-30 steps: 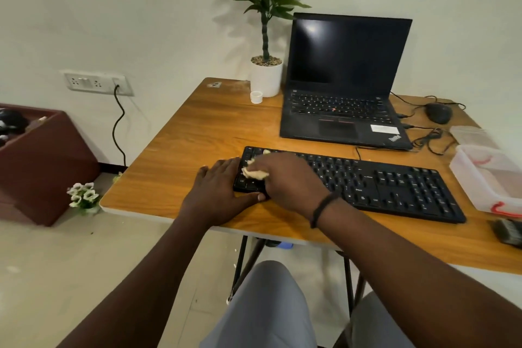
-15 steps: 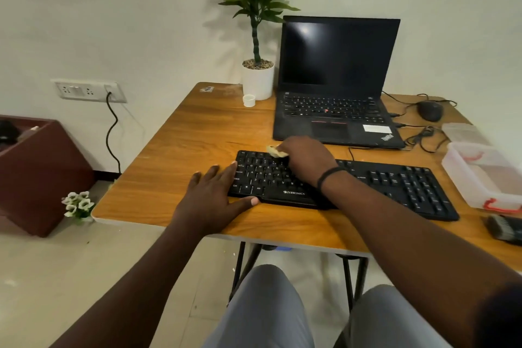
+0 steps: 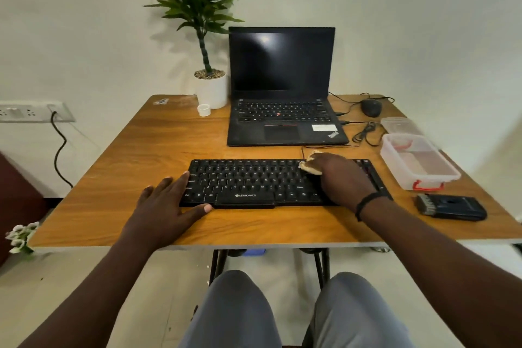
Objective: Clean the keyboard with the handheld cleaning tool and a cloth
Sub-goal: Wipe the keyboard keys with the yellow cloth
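**Right grip on cloth, over right part of keyboard**

Right hand (image 3: 343, 178) grip: fingers curled down around a small beige cloth (image 3: 310, 165), pressing it onto the keys. Cloth sticks out past the fingertips on the hand's left and far side, at the keyboard's back rows, right of centre. Black band on that wrist.

Left hand (image 3: 166, 207) grip: holding nothing. Fingers straight and spread, palm flat on the tabletop (image 3: 135, 167) at the keyboard's left end. Fingertips touch the left edge of the keyboard, thumb lies along its near edge.

Keyboard (image 3: 254, 182): black, full size, "ZEBRONICS" printed on the near edge. Lies flat, near the tabletop's front edge, roughly centred, long side parallel to that edge. Its right end is partly hidden under the right hand and wrist.

Handheld cleaning tool (image 3: 450, 206): dark, flat body with a row of bristles at its left end. Lies on the tabletop right of the keyboard, just beside the right forearm, not touching either hand.

Rest:
- Black ThinkPad laptop (image 3: 282, 110), lid open, screen dark, just behind the keyboard.
- Clear plastic box (image 3: 418, 165) with red latch, right of the keyboard's far corner; its clear lid (image 3: 399, 125) lies behind it.
- Black mouse (image 3: 371, 107) with loose cable at the back right.
- Potted plant (image 3: 209, 87) in a white pot left of the laptop, small white cap (image 3: 204, 109) in front of it.
- Wall socket (image 3: 34, 111) on the left, black cable hanging from it.
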